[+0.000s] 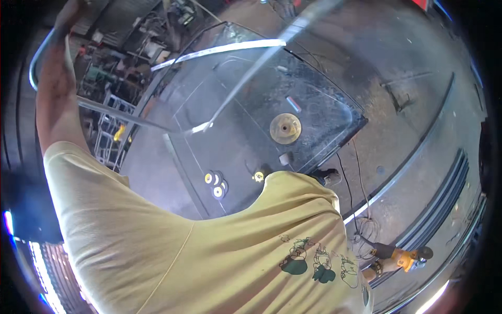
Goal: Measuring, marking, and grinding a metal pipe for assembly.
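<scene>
My left arm [55, 99] reaches up at the upper left. My left hand [70, 15], blurred at the top edge, is closed around a bent grey metal tube [32, 68] that curves down beside the forearm. Long thin metal bars [246, 78] cross above a dark steel worktable [324, 99] in front of me and meet near its left side. My right hand is out of sight, hidden behind my yellow shirt [209, 251].
On the worktable lie a large tan grinding disc [285, 128], three small discs [215, 184] and a flat bright strip [219, 49]. A yellow angle grinder [402, 257] with its cable lies on the floor at lower right, beside long steel rails [434, 209]. Workshop clutter [130, 47] fills the upper left.
</scene>
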### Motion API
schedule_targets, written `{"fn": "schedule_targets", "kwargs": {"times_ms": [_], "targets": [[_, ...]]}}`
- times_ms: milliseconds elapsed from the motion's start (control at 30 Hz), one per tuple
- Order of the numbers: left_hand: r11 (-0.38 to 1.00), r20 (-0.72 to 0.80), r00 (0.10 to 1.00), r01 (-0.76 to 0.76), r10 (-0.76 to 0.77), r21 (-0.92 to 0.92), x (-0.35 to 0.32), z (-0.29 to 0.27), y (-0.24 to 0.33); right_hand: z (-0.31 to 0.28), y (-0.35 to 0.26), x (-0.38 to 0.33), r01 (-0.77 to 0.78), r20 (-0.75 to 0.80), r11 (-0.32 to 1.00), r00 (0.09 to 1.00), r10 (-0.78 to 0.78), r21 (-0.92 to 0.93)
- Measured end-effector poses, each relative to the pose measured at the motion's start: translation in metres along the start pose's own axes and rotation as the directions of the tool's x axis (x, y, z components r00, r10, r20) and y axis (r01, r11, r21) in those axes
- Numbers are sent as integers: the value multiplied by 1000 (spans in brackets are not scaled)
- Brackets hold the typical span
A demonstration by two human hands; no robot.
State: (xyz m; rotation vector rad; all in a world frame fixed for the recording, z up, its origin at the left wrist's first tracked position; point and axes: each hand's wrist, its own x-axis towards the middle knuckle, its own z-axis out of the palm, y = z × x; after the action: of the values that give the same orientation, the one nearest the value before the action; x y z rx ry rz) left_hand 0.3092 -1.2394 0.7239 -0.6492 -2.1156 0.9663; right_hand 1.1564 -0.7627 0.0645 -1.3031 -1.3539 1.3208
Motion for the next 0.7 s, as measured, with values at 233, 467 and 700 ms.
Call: {"fn": "schedule_targets", "kwargs": {"times_ms": [233,467,700], "targets": [[840,167,824,539,-541,64,-133,-93,-152,43,48,42,20,82,991,996,-31,131],[662,114,674,656,-730,363,-247,-98,-121,133,71,59,67,28,948,996,-80,311],[658,-49,673,734,-738,170,-246,-95,-41,303,37,79,136,-42,850,990,-133,510]]}}
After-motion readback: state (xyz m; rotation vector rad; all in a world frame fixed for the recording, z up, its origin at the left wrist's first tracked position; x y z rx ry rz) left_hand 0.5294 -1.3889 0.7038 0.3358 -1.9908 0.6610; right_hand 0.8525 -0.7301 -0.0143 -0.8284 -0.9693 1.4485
